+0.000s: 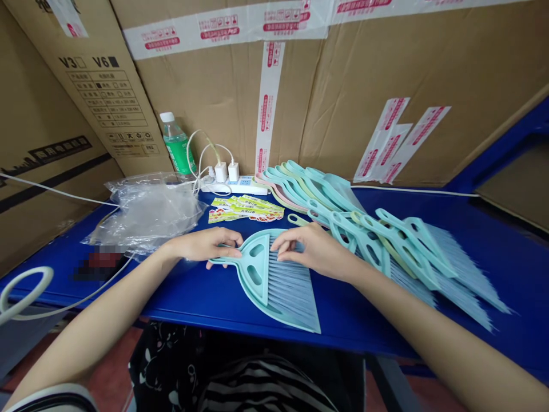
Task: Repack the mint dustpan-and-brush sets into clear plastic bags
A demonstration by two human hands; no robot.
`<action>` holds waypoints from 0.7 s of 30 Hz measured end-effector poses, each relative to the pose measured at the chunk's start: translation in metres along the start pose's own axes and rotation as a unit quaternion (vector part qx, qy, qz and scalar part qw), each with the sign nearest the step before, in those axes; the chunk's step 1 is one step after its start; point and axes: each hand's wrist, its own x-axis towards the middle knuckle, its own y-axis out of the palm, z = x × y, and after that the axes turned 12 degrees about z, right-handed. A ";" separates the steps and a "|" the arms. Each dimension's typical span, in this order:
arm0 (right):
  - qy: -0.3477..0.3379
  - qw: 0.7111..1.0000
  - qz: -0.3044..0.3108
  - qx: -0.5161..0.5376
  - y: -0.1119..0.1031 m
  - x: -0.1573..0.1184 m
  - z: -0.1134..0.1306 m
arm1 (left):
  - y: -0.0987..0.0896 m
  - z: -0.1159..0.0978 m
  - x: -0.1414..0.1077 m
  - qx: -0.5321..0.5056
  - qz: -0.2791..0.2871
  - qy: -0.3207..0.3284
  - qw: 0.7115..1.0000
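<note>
My left hand [217,245] is closed around the handle end of a light teal dustpan [283,318]. A matching hand brush [255,264] with grey-blue bristles lies nested in the pan, its handle inside the same grip. Over the upper bristles is my right hand [302,247], fingers loosely curled and a little apart, with nothing visible between them. Whether its fingertips touch the bristles I cannot tell. To the right lie several loose brushes [386,234], mostly teal, in an overlapping heap. Behind them rests a row of stacked dustpans [317,183], teal with a pink and some green ones.
Clear plastic bags [148,209] lie at the left. Yellow-green printed cards [246,207] are spread before a white power strip [240,187] with chargers. A green-labelled bottle [178,146] stands behind. Cardboard [214,91] walls the back of the blue table [193,297].
</note>
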 end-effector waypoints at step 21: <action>0.025 0.999 0.023 0.004 -0.006 -0.007 -0.001 | 0.000 -0.001 -0.001 -0.007 0.008 -0.001 1.000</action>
